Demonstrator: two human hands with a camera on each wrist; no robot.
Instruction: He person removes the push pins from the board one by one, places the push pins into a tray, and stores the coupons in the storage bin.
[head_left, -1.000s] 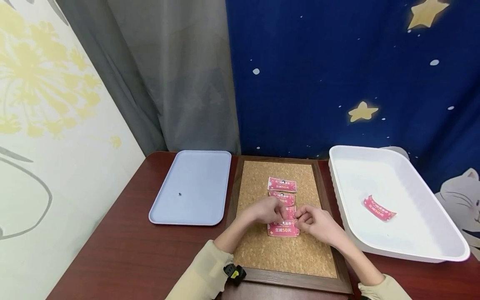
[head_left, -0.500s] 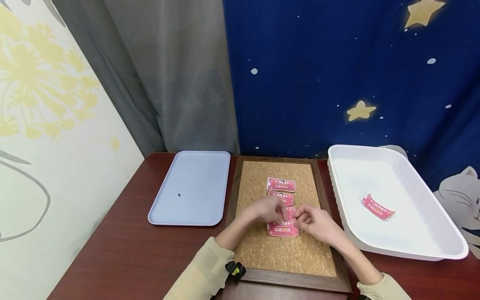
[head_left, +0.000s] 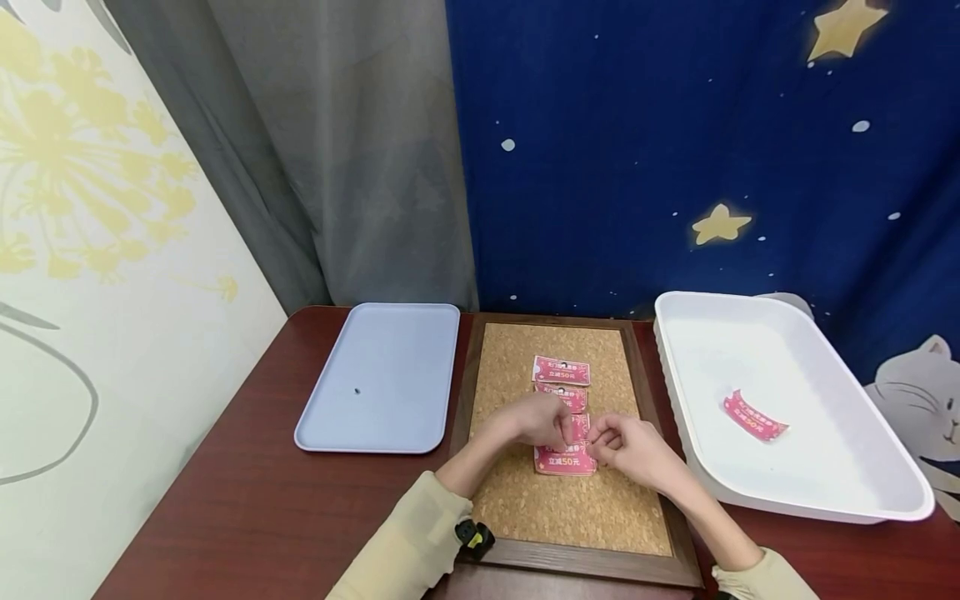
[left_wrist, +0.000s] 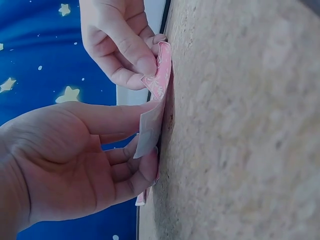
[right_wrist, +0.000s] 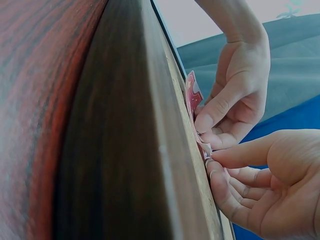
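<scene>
Pink coupons lie in a column on the cork board (head_left: 517, 508). Small dark pins show on the top coupon (head_left: 551, 374) and the second coupon (head_left: 574, 402); the third coupon (head_left: 581, 427) is partly hidden by the hands. My left hand (head_left: 538, 419) pinches a small dark pushpin (right_wrist: 199, 133) at the upper part of the lowest coupon (head_left: 566, 462). My right hand (head_left: 630, 447) pinches that coupon's right edge between thumb and forefinger. In the left wrist view the coupon (left_wrist: 161, 75) bends up off the cork, its pale back showing near my left thumb.
Left of the board, a light blue tray (head_left: 397, 358) holds one small dark pin (head_left: 357, 391). To the right, a deep white tray (head_left: 757, 342) holds one curled pink coupon (head_left: 753, 417). A dark wooden frame (head_left: 592, 562) edges the board. Curtains hang behind the table (head_left: 247, 467).
Both hands keep their place at the lowest coupon with hardly any visible movement. The head view has shifted very slightly.
</scene>
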